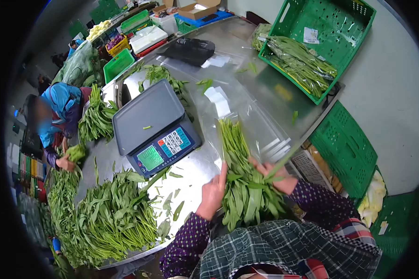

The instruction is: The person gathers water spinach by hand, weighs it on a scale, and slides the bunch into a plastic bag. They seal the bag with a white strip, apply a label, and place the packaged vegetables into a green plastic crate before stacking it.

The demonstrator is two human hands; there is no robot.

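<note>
A bundle of long-stemmed leafy greens lies in front of me, leaves toward my body and stems pointing away. Clear plastic shows around the stems; I cannot tell how far the bundle is inside a bag. My left hand is closed at its left side, forefinger along the stems. On the other side my right hand grips the leaves, and a loose stem sticks out beside it. Flat clear plastic bags with white paper strips lie just beyond. Left of the bundle stands a digital scale with a leaf scrap on its pan.
Piled greens cover the table's left side. A co-worker handles greens there. A green crate with bagged greens sits at the far right. Another green crate stands below the table's right edge. A black plastic bag lies at the back.
</note>
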